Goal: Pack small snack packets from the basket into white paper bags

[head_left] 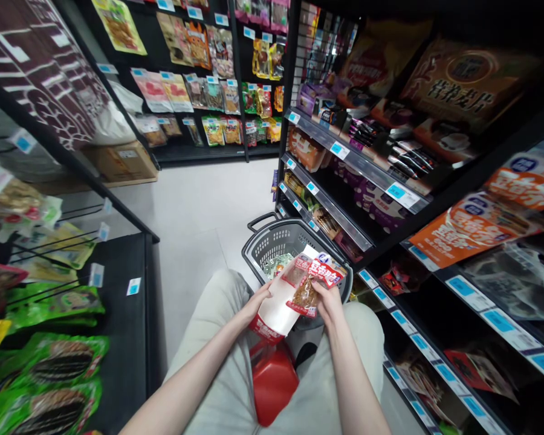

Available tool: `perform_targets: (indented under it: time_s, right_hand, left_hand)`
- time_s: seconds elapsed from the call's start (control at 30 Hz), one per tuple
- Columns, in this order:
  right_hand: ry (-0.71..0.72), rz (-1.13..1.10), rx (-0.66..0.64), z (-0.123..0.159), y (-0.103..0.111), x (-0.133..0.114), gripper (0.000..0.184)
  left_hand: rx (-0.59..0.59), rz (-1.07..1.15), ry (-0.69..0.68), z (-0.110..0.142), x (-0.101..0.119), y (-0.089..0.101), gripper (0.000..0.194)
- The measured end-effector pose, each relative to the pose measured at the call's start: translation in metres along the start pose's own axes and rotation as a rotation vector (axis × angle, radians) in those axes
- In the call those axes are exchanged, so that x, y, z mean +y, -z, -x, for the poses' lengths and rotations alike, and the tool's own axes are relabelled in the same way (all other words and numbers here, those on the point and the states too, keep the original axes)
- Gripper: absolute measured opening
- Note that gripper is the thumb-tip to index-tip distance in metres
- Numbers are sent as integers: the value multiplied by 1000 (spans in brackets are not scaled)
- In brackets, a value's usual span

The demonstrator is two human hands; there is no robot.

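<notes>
My left hand point(256, 301) grips the left edge of a red and white cardboard display box point(277, 307), tilted above my lap with its pale inside showing. A small snack packet, red with a clear window point(305, 295), is pinched in my right hand point(329, 303) over the box's right side. Inside the box's far end lies another red packet point(298, 269). Just beyond, a grey shopping basket point(272, 232) stands on the floor, partly hidden by the box. A green and white package point(277, 264) lies in it.
A red stool point(274, 383) is between my legs. Shelves of packaged snacks rise close on the right, with orange boxes point(466, 229) jutting out. On the left, green seed bags point(49, 362) lie on a black shelf. A cardboard carton point(122, 163) sits farther back.
</notes>
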State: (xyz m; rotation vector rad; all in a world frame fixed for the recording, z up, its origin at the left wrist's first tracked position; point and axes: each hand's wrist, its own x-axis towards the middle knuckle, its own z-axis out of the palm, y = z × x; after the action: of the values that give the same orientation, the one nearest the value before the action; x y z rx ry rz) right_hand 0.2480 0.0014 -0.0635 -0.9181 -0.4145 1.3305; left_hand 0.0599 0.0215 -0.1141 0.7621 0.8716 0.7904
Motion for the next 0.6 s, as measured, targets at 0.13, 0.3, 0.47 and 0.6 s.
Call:
perform_targets:
  time_s: [0.13, 0.3, 0.47, 0.6]
  right_hand:
    - [-23, -37, -54, 1, -2, 3, 34]
    - [-110, -6, -103, 3, -4, 2, 32]
    - [-154, 15, -107, 3, -3, -1, 31]
    - [-113, -2, -75, 0, -1, 0, 28]
  left_hand:
    - [-33, 23, -35, -1, -1, 1, 61]
    - [3, 11, -3, -1, -2, 2, 64]
    - [-5, 10, -4, 0, -1, 1, 62]
    - [-3, 12, -19, 1, 1, 0, 62]
